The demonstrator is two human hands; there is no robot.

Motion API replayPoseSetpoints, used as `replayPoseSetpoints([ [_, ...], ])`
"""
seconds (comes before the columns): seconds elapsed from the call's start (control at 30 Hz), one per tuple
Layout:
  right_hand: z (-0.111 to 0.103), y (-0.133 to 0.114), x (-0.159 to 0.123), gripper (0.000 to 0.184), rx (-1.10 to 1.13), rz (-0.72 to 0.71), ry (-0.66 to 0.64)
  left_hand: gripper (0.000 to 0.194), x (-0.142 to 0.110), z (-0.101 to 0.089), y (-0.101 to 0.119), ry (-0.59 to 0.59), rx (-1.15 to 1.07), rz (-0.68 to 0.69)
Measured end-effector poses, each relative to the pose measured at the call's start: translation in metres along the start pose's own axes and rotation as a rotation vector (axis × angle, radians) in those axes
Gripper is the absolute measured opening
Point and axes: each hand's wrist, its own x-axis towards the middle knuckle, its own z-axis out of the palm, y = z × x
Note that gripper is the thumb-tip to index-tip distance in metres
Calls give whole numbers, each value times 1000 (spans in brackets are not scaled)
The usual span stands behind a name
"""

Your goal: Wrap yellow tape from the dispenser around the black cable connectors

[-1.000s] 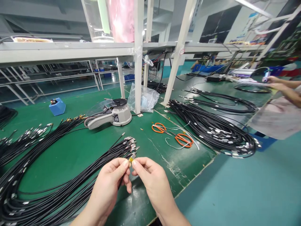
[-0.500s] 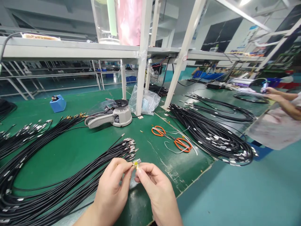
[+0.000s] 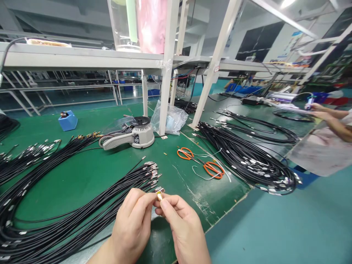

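Observation:
My left hand (image 3: 133, 227) and my right hand (image 3: 183, 227) meet low in the middle of the view, both pinched on the metal connector end (image 3: 159, 193) of one black cable, where a bit of yellow shows between the fingertips. Just above the fingers lies the fanned bundle of black cables (image 3: 82, 205) with silver connector tips, spread over the green bench mat (image 3: 90, 172). The cable itself runs down behind my left hand and is mostly hidden.
A grey tape dispenser (image 3: 132, 136) stands behind the bundle, orange scissors (image 3: 200, 161) to the right, a second cable coil (image 3: 247, 157) beyond. A blue box (image 3: 67, 121) sits far left. White frame posts (image 3: 166, 73) rise mid-bench. Another person's hands (image 3: 330, 117) work at far right.
Both hands have slid slightly down and toward me with the connector still pinched between them. The view tilted up a little since the earliest frame.

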Motion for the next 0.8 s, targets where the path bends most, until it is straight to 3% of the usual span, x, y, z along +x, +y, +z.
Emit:
replayPoseSetpoints([
  [0.33, 0, 3, -1, 23, 23, 19, 13, 18, -2, 1, -3, -33, -25, -76],
  [0.57, 1, 5, 3, 23, -2, 26, -2, 27, -8, 2, -7, 5, 3, 31],
  [0.8, 1, 4, 4, 25, -18, 34, 2, 20, -23, 7, -16, -25, -98, -115],
])
